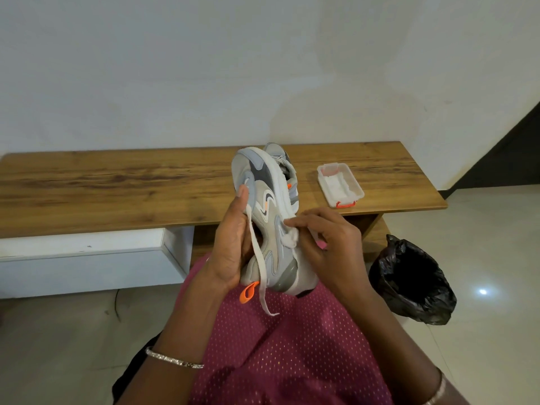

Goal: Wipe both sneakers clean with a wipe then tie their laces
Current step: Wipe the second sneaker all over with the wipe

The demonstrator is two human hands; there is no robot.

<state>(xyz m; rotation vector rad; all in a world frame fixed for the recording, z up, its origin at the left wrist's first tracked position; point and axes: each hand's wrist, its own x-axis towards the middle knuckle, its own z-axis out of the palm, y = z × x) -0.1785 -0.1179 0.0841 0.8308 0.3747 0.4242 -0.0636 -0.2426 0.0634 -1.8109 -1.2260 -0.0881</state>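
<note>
head view: sneaker [264, 217] held on its side above the lap
left hand [233, 247]: fingers grasping the sneaker
right hand [327, 244]: fingers pinching a wipe [290, 238] against its side
desk [117, 185]: second sneaker [287, 171], wipe box [340, 184]

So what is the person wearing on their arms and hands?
Both arms are bare, with no sleeves or gloves. The left wrist carries a thin silvery bangle, and a pale bangle shows on the right arm at the frame's bottom edge. No rings are clearly visible on the left hand or right hand.
</note>
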